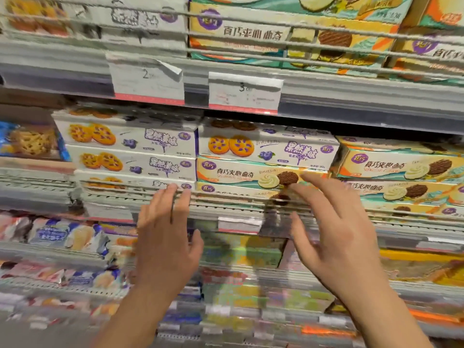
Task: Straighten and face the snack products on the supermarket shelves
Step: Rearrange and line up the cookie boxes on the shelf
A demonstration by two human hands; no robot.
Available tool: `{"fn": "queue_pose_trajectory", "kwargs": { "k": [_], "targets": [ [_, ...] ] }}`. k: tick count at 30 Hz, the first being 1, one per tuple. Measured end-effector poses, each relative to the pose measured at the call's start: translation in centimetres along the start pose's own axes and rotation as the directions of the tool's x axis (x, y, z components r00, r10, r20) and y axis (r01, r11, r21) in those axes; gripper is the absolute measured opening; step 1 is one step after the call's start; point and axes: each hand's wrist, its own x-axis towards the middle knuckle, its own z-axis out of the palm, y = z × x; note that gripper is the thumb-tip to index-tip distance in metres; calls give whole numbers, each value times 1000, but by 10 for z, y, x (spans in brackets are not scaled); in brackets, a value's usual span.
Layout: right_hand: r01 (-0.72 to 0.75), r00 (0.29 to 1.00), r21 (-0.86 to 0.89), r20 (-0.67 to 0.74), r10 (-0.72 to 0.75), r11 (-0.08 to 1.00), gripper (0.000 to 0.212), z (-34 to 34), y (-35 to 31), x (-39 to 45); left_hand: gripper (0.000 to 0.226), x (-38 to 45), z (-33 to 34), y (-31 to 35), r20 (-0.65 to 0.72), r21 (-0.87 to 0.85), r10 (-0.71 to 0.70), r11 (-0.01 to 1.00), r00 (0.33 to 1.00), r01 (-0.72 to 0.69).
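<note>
Both my hands are raised, fingers straight and loose, holding nothing: my left hand [165,237] has its fingertips at the wire shelf rail [226,197], my right hand [336,229] hovers right of it. Behind that rail, the white blueberry cookie boxes [130,156] lie stacked flat, long axis running along the rail, printed fronts facing me. Right of them sit yellow sandwich cookie boxes [253,175], one blueberry box [266,145] on top.
</note>
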Motion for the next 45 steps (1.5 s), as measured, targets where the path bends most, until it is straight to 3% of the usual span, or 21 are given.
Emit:
{"fn": "queue_pose_trajectory", "kwargs": {
  "k": [3,7,11,15,22,26,36,41,45],
  "targets": [
    [48,999,-88,-5,-48,995,43,16,-36,37,74,3,-2,-18,-75,-29,145,989,987,-148],
    [3,1000,-257,14,1,967,52,25,-53,78,84,9,-11,-26,24,-46,148,988,989,-147],
    [-50,982,-448,139,125,893,58,27,-46,106,74,9,-18,-33,3,-122,206,971,979,-204],
    [-67,938,-484,267,220,872,68,22,-37,115,71,3,-25,-37,29,-138,228,965,973,-222],
    [-57,927,-372,324,187,926,84,13,-24,121,71,2,-26,-34,57,-96,196,977,979,-190],
    [9,949,-311,302,89,950,86,9,-12,118,74,3,-22,-30,112,-80,125,990,986,-117],
    [286,954,-63,118,-277,956,58,-13,-2,73,64,21,-64,-19,249,-102,89,993,964,-65],
    [276,961,63,-3,-276,959,62,-33,-9,67,33,64,-148,1,-101,-285,62,955,993,-89],
    [263,965,173,-62,-256,949,64,-59,-14,82,20,109,-209,16,-414,-380,118,879,903,-288]
  ]
}}
